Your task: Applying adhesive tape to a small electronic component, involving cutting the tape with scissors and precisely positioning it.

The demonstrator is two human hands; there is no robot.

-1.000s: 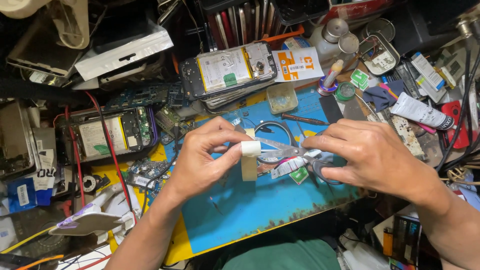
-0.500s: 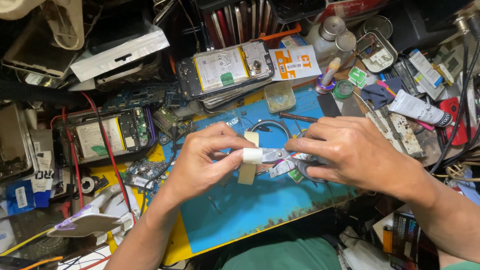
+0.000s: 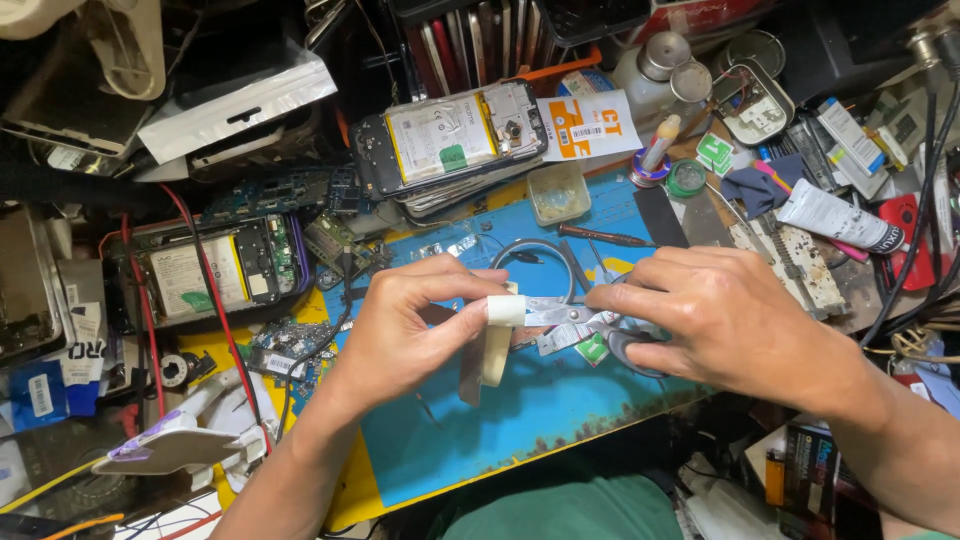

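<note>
Scissors (image 3: 580, 318) sit in our right hand (image 3: 720, 315), its grip clamped on the dark handles while the silver blades point left toward the other hand. Our left hand (image 3: 410, 330) has its grip pinched together on a strip of pale tape (image 3: 505, 311), thumb below and forefinger above, and the blade tips meet the tape right at that pinch. From the pinch a longer tail of the same tape hangs down and curls beneath the fingers.

Under both grips lies the blue mat (image 3: 520, 420), which covers the middle of the cluttered counter (image 3: 880, 290). Just beyond the right grip, farther from us, a thin screwdriver (image 3: 605, 236) rests on the mat, and a small clear box (image 3: 558, 192) stands past that. Above the left grip an opened phone (image 3: 450, 140) with a bare battery tops a stack of others. Well off to the left of that grip a second opened phone (image 3: 215, 270) lies beside red wires (image 3: 140, 300).
</note>
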